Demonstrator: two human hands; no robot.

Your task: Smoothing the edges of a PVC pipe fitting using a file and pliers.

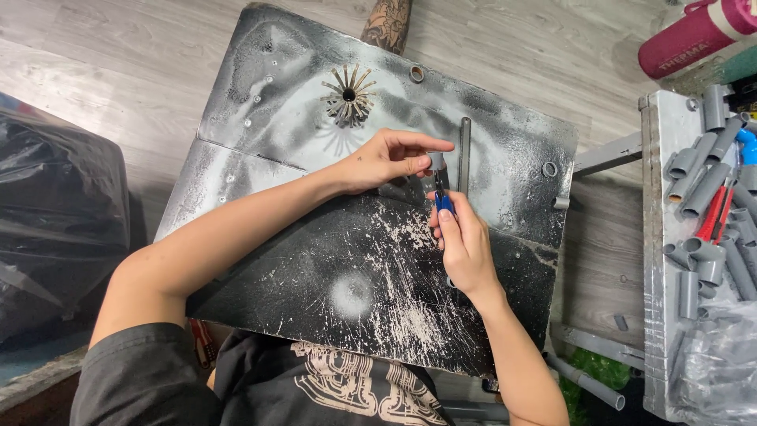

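My left hand (390,158) pinches a short grey pipe piece (436,164) and holds it upright on a paint-stained black and silver board (315,260). My right hand (464,244) grips a blue-handled cutter (443,202) with its tip against the lower side of the pipe piece. A long grey strip (464,155) lies on the board just right of the pipe piece. A spiky silver-painted pipe end (348,96), cut into splayed strips, stands on the board above my left hand.
A grey tray (658,237) at the right holds several grey pipe pieces, a red-handled tool (714,214) and a blue fitting. A pink bottle (698,33) lies top right. A black plastic bag (55,221) sits at left. Loose pipes (587,383) lie below the tray.
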